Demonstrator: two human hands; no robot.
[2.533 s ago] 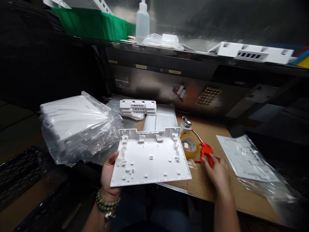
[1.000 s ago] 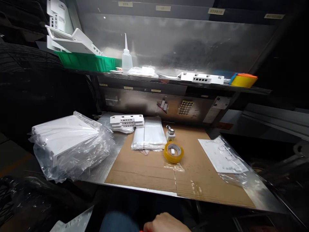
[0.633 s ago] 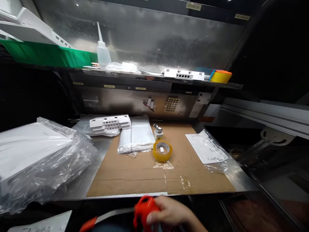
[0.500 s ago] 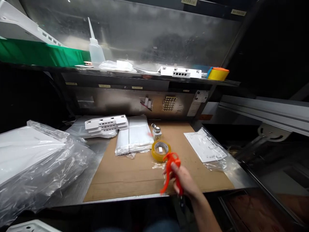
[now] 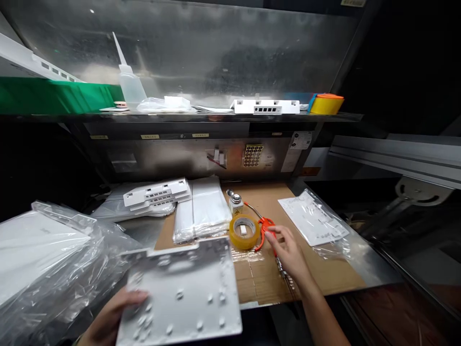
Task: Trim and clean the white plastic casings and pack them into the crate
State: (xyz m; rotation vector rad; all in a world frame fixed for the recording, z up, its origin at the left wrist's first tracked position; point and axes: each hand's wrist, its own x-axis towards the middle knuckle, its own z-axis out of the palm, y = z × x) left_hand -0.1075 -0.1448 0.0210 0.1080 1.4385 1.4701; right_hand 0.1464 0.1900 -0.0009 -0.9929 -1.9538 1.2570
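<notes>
My left hand (image 5: 111, 315) grips the left edge of a white plastic panel (image 5: 183, 298) with small moulded studs, held flat over the bench's front edge. My right hand (image 5: 290, 252) rests on the cardboard mat (image 5: 259, 274) with its fingers on the red handle of an air blow gun (image 5: 265, 229), which lies on the mat just right of a yellow tape roll (image 5: 245, 231). The gun's thin metal nozzle points back toward a small white bottle with a metal cap (image 5: 235, 202).
A bagged stack of white panels (image 5: 43, 259) fills the left. Behind lie white vented parts (image 5: 156, 193), clear bags (image 5: 203, 211) and a bagged panel (image 5: 312, 220) at right. The shelf above carries a green bin (image 5: 54, 96), squeeze bottle (image 5: 127, 79), white part (image 5: 265, 106) and yellow tape (image 5: 326, 104).
My right hand has carried the red air gun up from below the bench and set it down beside the tape roll. My left hand has brought the white panel back into view.
</notes>
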